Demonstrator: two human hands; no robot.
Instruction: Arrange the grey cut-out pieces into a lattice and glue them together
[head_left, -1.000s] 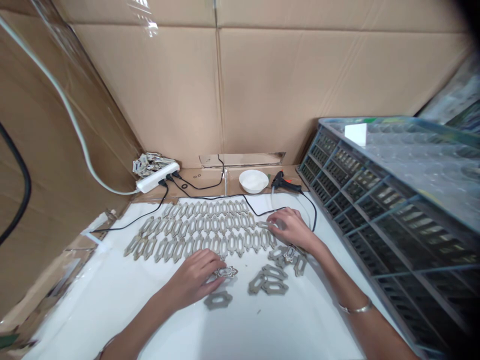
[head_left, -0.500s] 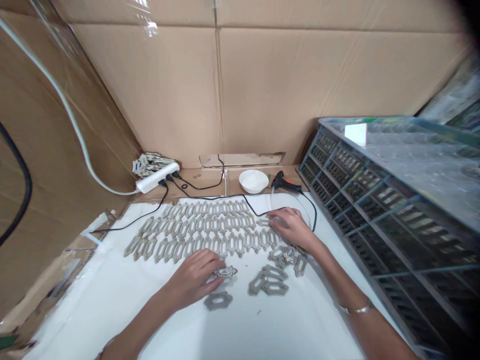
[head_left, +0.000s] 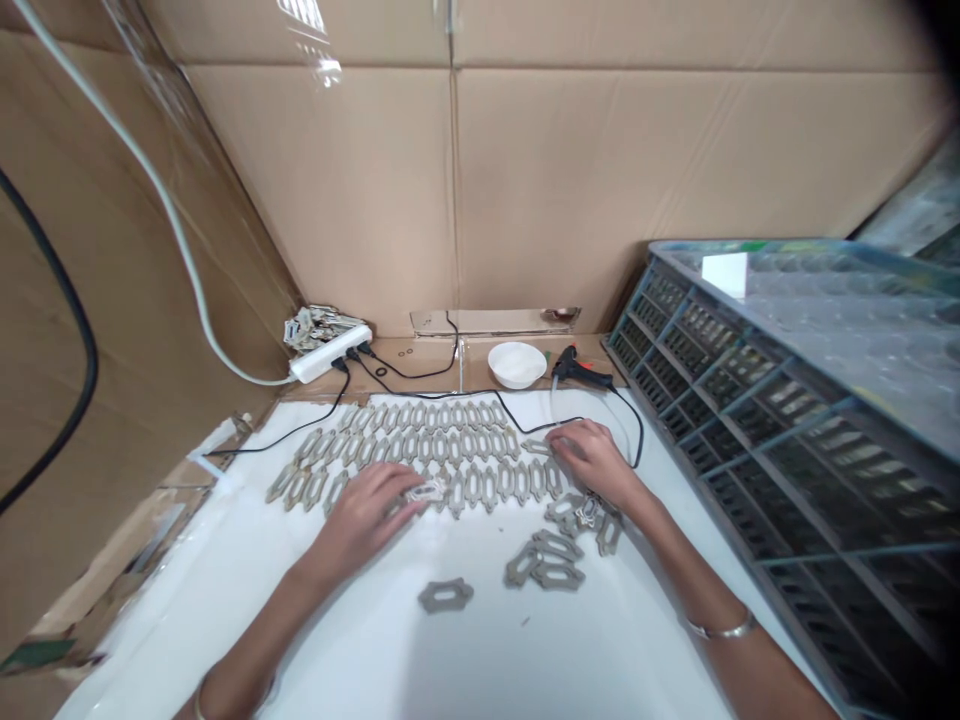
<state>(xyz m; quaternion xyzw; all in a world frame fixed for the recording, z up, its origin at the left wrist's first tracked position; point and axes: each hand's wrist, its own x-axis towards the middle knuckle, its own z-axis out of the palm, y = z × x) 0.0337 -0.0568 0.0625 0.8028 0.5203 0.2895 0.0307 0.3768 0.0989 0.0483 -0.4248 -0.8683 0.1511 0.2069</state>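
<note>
My left hand (head_left: 375,508) pinches a small ornate openwork frame piece (head_left: 426,490), pale on top, between thumb and fingers. It hovers over the front row of flat grey frame pieces (head_left: 472,488), which lie side by side in rows on the white sheet. Farther right, my right hand (head_left: 592,458) has its bent fingers closed on the end of a grey frame piece (head_left: 537,446) at the right end of the rows. A single grey frame piece (head_left: 446,596) lies in front of my left hand. Several overlap in a loose group (head_left: 556,575) near my right forearm.
A dark slatted crate (head_left: 720,400) stands along the right side. At the back are a white bowl (head_left: 517,365), a black glue gun (head_left: 581,370) with its cord, and a white power strip (head_left: 330,353). More pieces are heaped (head_left: 315,326) behind the strip. Cardboard walls enclose the back and left.
My left hand has moved away from me and left with the ornate piece, from near the single grey piece to the front row. My right hand stays by its piece. The view has shifted slightly.
</note>
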